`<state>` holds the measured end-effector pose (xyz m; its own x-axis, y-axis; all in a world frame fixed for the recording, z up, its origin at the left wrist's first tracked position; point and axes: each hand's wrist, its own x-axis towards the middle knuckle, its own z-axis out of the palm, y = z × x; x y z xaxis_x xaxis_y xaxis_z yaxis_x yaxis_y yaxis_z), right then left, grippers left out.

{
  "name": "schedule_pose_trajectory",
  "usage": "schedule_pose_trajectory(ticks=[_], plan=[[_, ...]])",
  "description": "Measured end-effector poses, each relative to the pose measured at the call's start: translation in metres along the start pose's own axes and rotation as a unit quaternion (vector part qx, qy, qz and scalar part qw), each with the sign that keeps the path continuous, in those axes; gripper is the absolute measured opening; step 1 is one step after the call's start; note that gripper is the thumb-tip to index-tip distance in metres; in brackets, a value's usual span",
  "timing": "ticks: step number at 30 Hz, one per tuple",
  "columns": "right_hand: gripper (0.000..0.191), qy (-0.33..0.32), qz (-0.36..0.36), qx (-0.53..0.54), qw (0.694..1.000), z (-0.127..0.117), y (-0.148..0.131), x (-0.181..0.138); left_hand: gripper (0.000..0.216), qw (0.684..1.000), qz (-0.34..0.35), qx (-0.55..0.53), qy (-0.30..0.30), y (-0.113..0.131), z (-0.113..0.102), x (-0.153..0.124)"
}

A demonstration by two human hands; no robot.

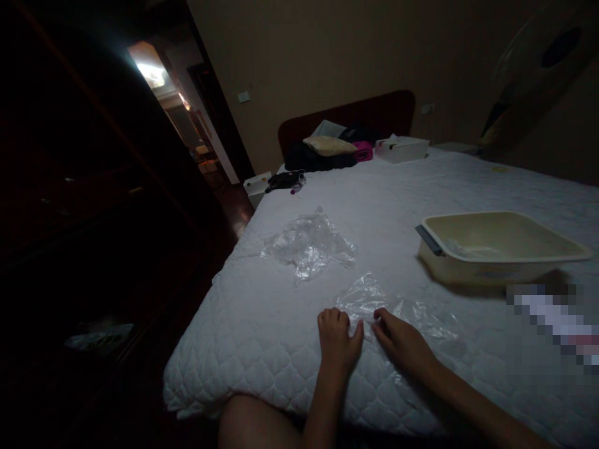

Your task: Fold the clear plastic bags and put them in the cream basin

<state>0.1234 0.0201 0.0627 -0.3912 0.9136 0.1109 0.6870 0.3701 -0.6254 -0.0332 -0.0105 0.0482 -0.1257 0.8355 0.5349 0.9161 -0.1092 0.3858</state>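
Observation:
A clear plastic bag lies flat on the white quilted mattress near its front edge. My left hand rests on the mattress at the bag's left edge, fingers curled under. My right hand lies on the bag itself, fingers bent and pinching at the plastic beside the left thumb. A second crumpled clear plastic bag lies farther away, to the left of centre.
A cream plastic basin stands on the mattress at the right. Pillows, dark clothes and a white box sit by the headboard. A dark wardrobe and a floor drop lie left of the bed. My knee shows below.

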Motion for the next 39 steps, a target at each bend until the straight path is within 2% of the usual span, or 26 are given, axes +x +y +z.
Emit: schedule_pose_trajectory(ticks=[3,5,7,9,12,15,17,20,25,28,30,34,39], plan=[[0.024,-0.005,0.004,0.006,1.000,0.000,-0.001,0.001,0.012,0.998,0.008,-0.032,0.046,0.002,-0.005,-0.002],[0.024,0.000,-0.002,0.012,1.000,0.001,0.000,0.001,0.004,0.996,0.058,-0.043,0.055,0.005,-0.009,-0.007],[0.023,0.015,-0.010,0.017,1.000,0.002,0.002,0.001,0.002,0.992,0.117,-0.035,0.035,0.009,-0.012,-0.014],[0.020,0.037,-0.025,0.016,0.999,0.002,0.003,0.001,0.003,0.989,0.146,-0.015,0.002,0.012,-0.012,-0.020],[0.017,0.053,-0.073,0.008,0.996,0.000,0.003,0.002,0.008,0.989,0.145,0.011,-0.041,0.014,-0.010,-0.024],[0.021,0.016,-0.113,-0.016,0.993,-0.002,0.003,0.004,0.007,0.987,0.146,0.016,-0.066,0.013,-0.010,-0.023],[0.021,-0.008,-0.115,-0.039,0.993,-0.002,0.005,0.006,0.007,0.986,0.147,0.010,-0.075,0.011,-0.012,-0.022],[0.021,-0.008,-0.109,-0.026,0.994,-0.004,0.010,0.009,0.006,0.986,0.145,0.000,-0.086,0.009,-0.016,-0.021],[0.020,0.023,-0.106,0.044,0.993,-0.028,0.023,0.007,0.005,0.982,0.164,-0.023,-0.091,0.009,-0.023,-0.020],[0.020,0.008,-0.145,0.045,0.988,-0.046,0.033,-0.002,0.016,0.979,0.185,-0.036,-0.083,0.011,-0.024,-0.022],[0.021,-0.013,-0.182,0.026,0.983,-0.053,0.038,-0.011,0.019,0.975,0.196,-0.038,-0.099,0.011,-0.022,-0.025],[0.027,-0.048,-0.248,-0.034,0.967,-0.050,0.041,-0.027,0.013,0.970,0.194,-0.022,-0.142,0.012,-0.017,-0.029],[0.034,-0.074,-0.273,-0.082,0.956,-0.039,0.035,-0.035,0.009,0.973,0.191,-0.014,-0.131,0.014,-0.014,-0.029]])
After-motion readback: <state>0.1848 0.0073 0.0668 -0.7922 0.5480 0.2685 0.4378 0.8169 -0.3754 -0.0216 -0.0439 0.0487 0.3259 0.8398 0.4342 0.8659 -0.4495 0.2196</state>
